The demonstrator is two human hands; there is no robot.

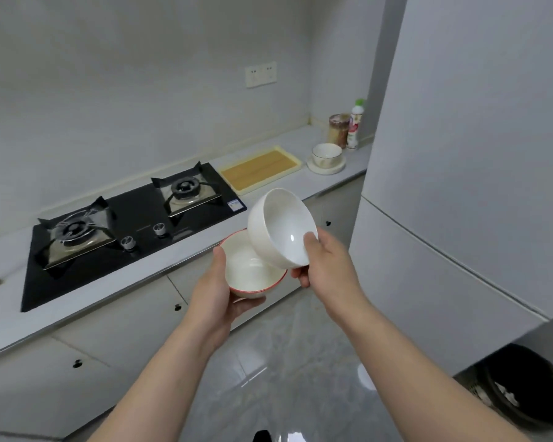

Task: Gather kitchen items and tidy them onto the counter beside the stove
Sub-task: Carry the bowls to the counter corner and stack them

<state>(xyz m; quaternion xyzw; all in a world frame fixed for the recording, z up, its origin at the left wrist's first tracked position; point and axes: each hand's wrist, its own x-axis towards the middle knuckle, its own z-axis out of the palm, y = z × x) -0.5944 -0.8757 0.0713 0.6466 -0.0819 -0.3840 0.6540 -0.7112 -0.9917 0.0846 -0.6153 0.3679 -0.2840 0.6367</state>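
Note:
My left hand (219, 290) holds a white bowl with a red rim (248, 272) from below, thumb on its near edge. My right hand (324, 260) grips a plain white bowl (280, 228), tilted with its mouth toward me, its base overlapping the red-rimmed bowl. Both bowls hang in the air just in front of the counter edge (186, 260), to the right of the black two-burner gas stove (125, 224). On the counter beyond the stove lie a yellow tray with a wooden board (261, 169) and another white bowl on a plate (326, 154).
A jar (339, 129) and a bottle with a green cap (355, 124) stand in the counter's back right corner. A tall white fridge (476, 154) rises at the right. A dark bin (521, 390) sits on the glossy floor at bottom right. Cabinet doors run below the counter.

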